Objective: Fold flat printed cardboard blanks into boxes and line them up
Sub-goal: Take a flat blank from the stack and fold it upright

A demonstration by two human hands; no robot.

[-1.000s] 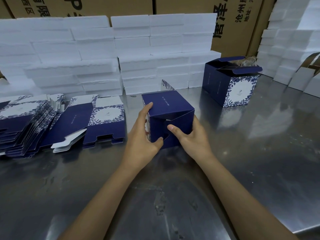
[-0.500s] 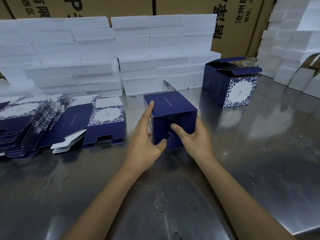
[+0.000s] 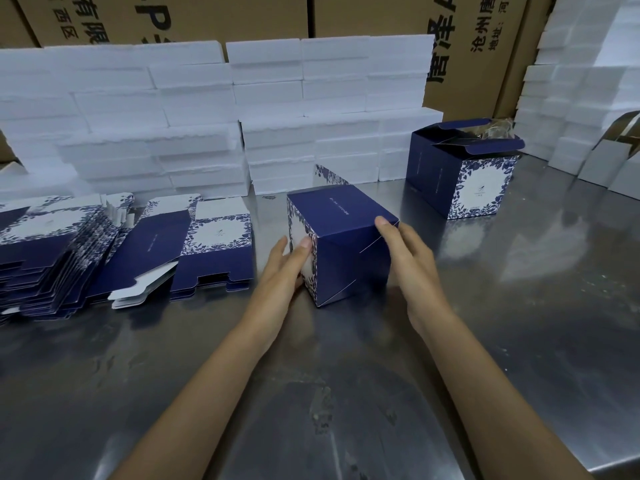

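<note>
At the bottom of the frame two bare forearms reach up over the steel table (image 3: 519,341) to the centre, where the box (image 3: 346,251) stands tipped toward the camera. A second ago its near face gaped, with the thumbs working a flap into the opening; now that face is shut flush, with only thin white seam lines showing across the dark blue. I judge the base locked, so this box is ready to be turned upright and set in line.

The left hand (image 3: 282,271) lies along the box's patterned left side, fingers fairly straight and pressed to it. The right hand (image 3: 405,258) holds the right side, thumb hooked over the upper right corner; its fingers are hidden behind the box.

At middle left the flat blanks (image 3: 104,251) lie in fanned stacks, plenty left to fold. Further back, at upper right, a finished box (image 3: 464,178) stands with its top flaps open, the likely start of the row. Behind, white foam blocks (image 3: 242,109) are stacked against brown cartons (image 3: 374,12).
</note>
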